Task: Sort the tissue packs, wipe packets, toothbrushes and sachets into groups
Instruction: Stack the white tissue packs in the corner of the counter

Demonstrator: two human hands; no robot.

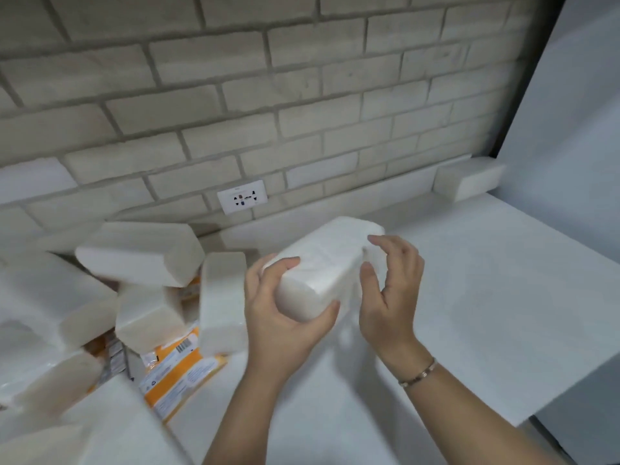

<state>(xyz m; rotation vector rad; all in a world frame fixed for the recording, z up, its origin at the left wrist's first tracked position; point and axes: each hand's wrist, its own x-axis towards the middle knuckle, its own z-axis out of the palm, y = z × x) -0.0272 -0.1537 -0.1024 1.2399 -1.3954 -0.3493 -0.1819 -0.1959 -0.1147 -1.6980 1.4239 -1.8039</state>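
A white tissue pack point(322, 263) is held above the middle of the white table point(486, 297). My left hand point(278, 317) grips its near end, fingers over the top and thumb underneath. My right hand point(389, 290) is at the pack's right side with fingers spread and loosely curved; whether it touches the pack is unclear. A jumbled pile of tissue packs point(141, 253) fills the left of the table. Orange-and-white wipe packets point(177, 370) lie under that pile. One more tissue pack point(469, 179) rests alone at the back right by the wall.
A brick wall with a white power socket point(242, 196) rises behind the table. The table's right edge drops off near a white panel point(570, 129) at the right.
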